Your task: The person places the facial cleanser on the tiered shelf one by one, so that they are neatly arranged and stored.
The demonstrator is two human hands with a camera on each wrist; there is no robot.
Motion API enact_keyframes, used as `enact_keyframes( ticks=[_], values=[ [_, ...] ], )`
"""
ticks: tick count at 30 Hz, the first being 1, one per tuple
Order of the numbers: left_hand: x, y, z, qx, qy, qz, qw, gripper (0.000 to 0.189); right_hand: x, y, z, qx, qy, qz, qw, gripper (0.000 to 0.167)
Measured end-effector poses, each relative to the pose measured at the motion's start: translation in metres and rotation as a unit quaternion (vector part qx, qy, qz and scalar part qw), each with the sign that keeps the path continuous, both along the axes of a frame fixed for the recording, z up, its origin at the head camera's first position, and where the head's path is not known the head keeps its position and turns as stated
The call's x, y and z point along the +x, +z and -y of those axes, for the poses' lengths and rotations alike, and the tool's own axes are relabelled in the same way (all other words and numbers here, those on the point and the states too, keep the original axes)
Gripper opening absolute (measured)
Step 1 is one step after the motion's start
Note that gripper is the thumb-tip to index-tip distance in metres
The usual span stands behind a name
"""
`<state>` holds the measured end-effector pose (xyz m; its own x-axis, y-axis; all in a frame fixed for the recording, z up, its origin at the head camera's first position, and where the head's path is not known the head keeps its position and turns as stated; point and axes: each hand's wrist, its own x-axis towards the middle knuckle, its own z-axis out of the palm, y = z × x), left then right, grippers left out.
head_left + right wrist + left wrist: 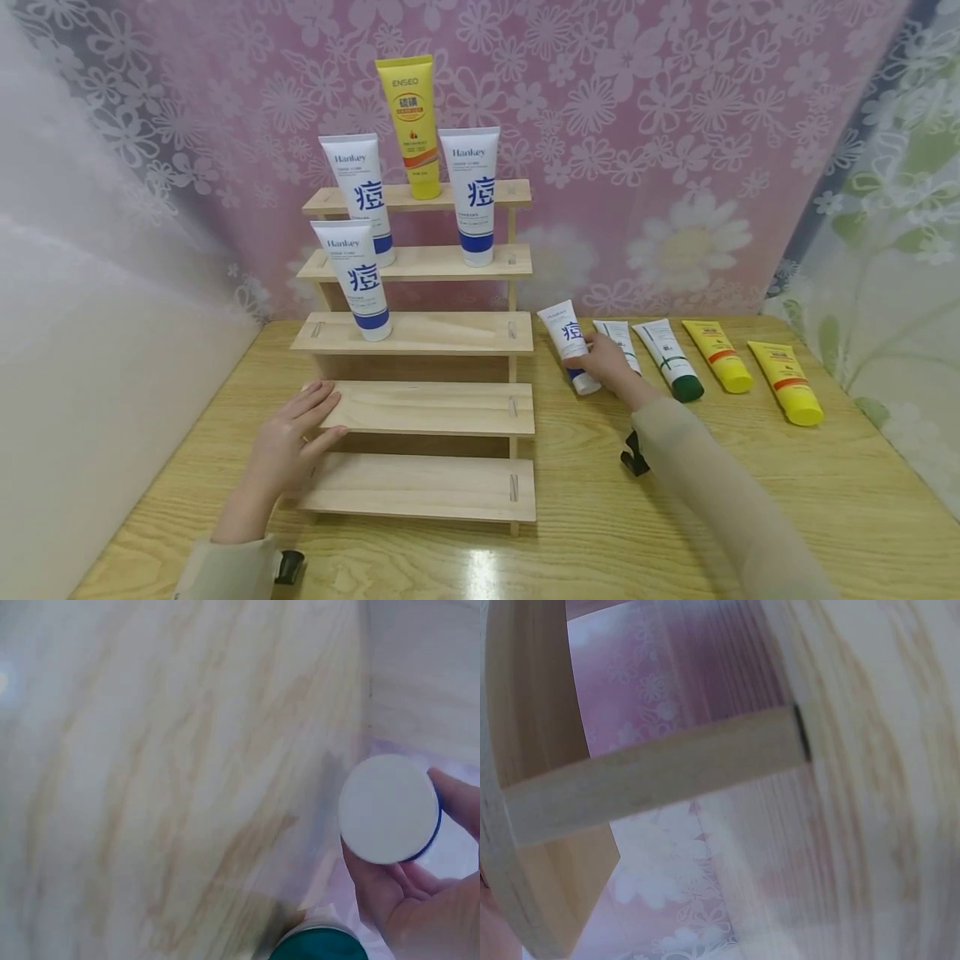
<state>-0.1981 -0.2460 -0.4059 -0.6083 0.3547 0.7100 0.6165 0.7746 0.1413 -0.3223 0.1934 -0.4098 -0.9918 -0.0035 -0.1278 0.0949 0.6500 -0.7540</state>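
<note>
My right hand grips a white Hankey squeeze tube with a blue band, to the right of the wooden stepped display rack. In the right wrist view, the flat white end of its cap shows between thumb and fingers. At the rack's left end, my left hand rests on the second step from the bottom, with the thumb at its front edge. Three more Hankey tubes, such as the one on the middle step, stand cap down. One yellow tube stands on the top step.
On the wooden table right of the rack lie a white tube with a green cap, a similar one partly behind the right hand, and two yellow tubes. A pink floral curtain hangs behind.
</note>
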Motion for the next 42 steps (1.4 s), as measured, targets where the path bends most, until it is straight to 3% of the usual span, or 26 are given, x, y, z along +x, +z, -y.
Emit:
enact_keyframes(
  ticks=[18, 30, 42],
  values=[
    [-0.001, -0.003, 0.003, 0.005, -0.011, -0.002, 0.9999, 0.057, 0.039, 0.023, 0.004, -0.138, -0.044, -0.083, 0.9859, 0.068],
    [-0.001, -0.002, 0.002, 0.009, -0.018, -0.012, 0.9997, 0.058, 0.077, 0.057, 0.015, -0.195, -0.044, -0.122, 0.9722, 0.069],
    [-0.002, -0.002, 0.001, 0.017, -0.023, -0.01, 0.9995, 0.064, 0.105, 0.083, 0.029, -0.222, 0.003, -0.199, 0.9545, 0.065]
  ],
)
